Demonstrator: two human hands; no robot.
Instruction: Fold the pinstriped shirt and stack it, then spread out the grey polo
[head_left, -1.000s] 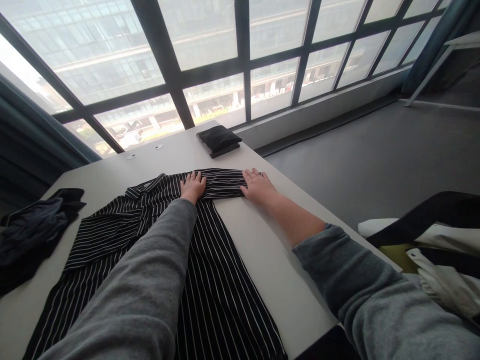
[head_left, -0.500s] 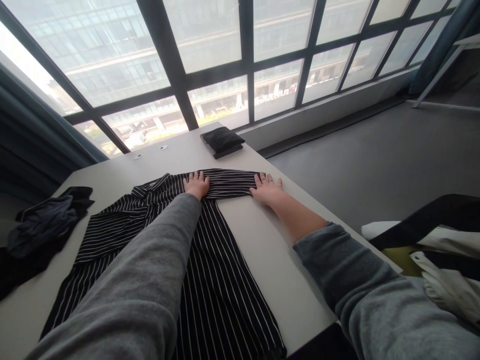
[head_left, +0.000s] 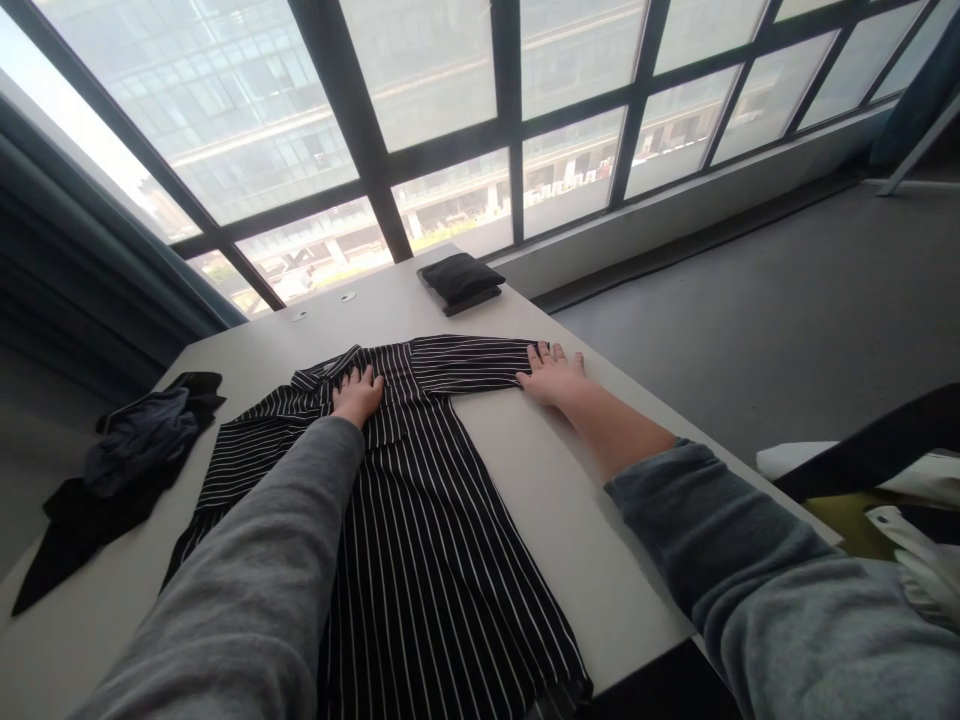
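Beneath both sets of fingers: one striped garment [head_left: 420, 520], black with white lines, laid out on a white table [head_left: 525, 460]; its body runs from the left fingers back toward the wearer.

Left hand [head_left: 357, 397]: palm down, fingers slightly spread on the upper chest, just beside the collar [head_left: 325, 374]; nothing seen pinched.

Right hand [head_left: 556, 380]: fingers spread over the outer end of the near-straight sleeve [head_left: 480, 362]; any grip by the thumb, cannot tell.

Change against one second ago: left hand moved from the shoulder seam to the chest; right hand slid slightly outward along the sleeve. Judged from this, the sleeve seems flattened enough, with the pressing now passed to the chest.

Further items: black folded bundle [head_left: 460, 280], beyond the fingers of both hands, apart from the garment; dark clothes pile [head_left: 142, 440], well left of the left fingers; second sleeve [head_left: 244, 455], left of the left fingers, partly hidden by the forearm.
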